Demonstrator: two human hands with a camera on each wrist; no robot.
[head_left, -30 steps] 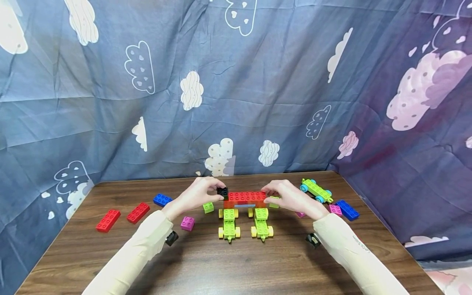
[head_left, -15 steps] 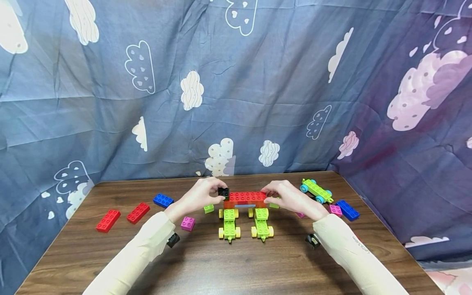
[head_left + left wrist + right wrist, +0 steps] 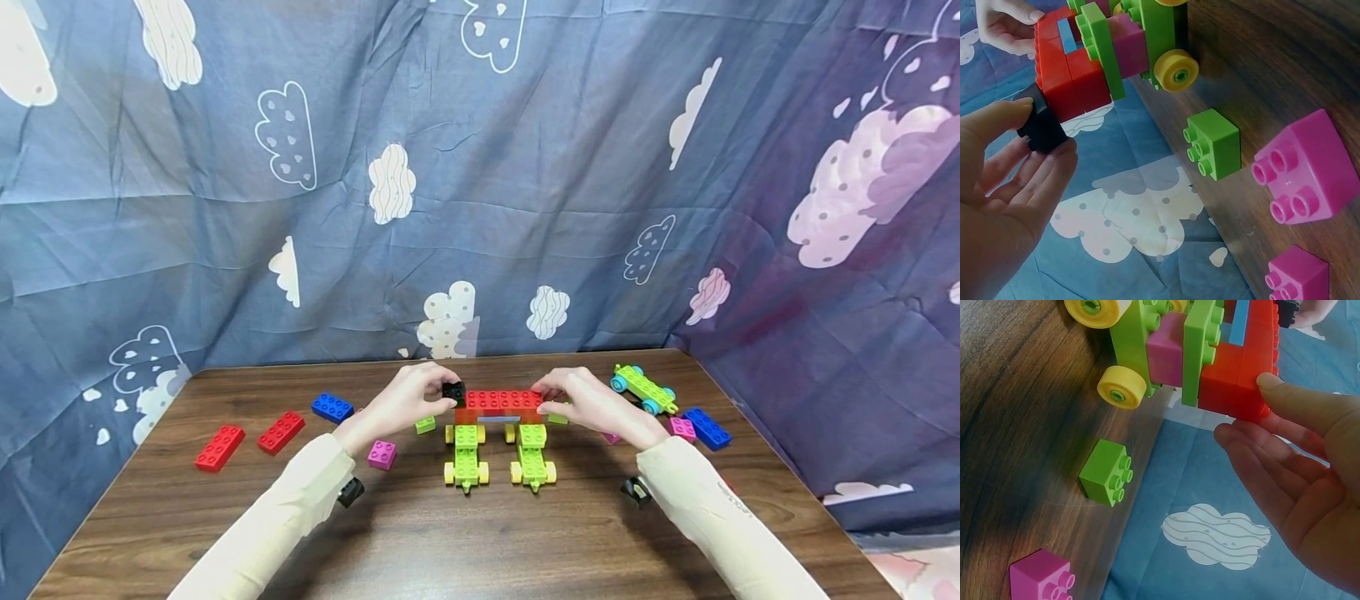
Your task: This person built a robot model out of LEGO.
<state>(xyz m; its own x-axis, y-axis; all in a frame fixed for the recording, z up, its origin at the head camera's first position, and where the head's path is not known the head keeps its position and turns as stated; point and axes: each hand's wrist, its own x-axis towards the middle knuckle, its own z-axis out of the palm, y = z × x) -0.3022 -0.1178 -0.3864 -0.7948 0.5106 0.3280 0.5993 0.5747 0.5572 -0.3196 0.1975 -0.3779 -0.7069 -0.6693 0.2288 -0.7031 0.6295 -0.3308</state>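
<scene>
Hardly anything has moved: my left fingers (image 3: 1054,177) pinch a black brick (image 3: 1044,128), my right fingers (image 3: 1250,464) a red brick (image 3: 1235,387).

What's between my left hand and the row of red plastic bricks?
A black plastic brick, pinched by the left hand at one end of the red plastic bricks; the left wrist view shows it.

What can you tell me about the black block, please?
The black block is small and looks like plastic, with studs facing up. The left hand pinches it at the left end of the red blocks. It seems to touch them there, but whether it is fully pressed down is unclear.
</scene>
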